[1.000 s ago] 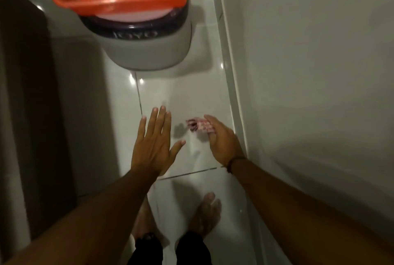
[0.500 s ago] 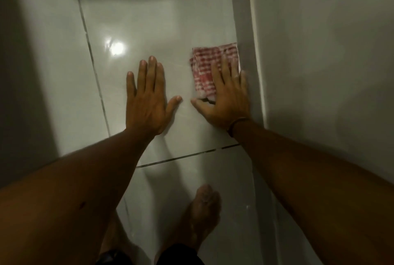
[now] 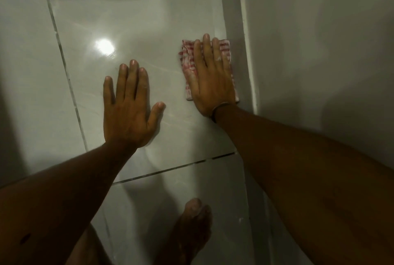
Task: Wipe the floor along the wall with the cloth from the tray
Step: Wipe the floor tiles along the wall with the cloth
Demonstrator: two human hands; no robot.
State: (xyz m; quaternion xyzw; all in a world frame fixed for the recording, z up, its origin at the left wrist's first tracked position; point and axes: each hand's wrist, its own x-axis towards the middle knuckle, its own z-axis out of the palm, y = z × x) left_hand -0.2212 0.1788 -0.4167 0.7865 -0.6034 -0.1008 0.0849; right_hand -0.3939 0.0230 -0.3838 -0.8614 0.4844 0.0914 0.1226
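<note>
left hand [image 3: 130,111] lies flat on the floor tile [image 3: 136,22], fingers spread open, holding nothing; right hand [image 3: 211,81] presses flat, fingers extended, on the red checked cloth [image 3: 187,56], just beside the wall [image 3: 319,51]

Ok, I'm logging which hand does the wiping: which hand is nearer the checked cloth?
The right. The right hand lies flat on top of the red-and-white checked cloth, pressing it to the floor beside the wall's skirting. The left hand rests flat on bare tile, apart from the cloth.
</note>
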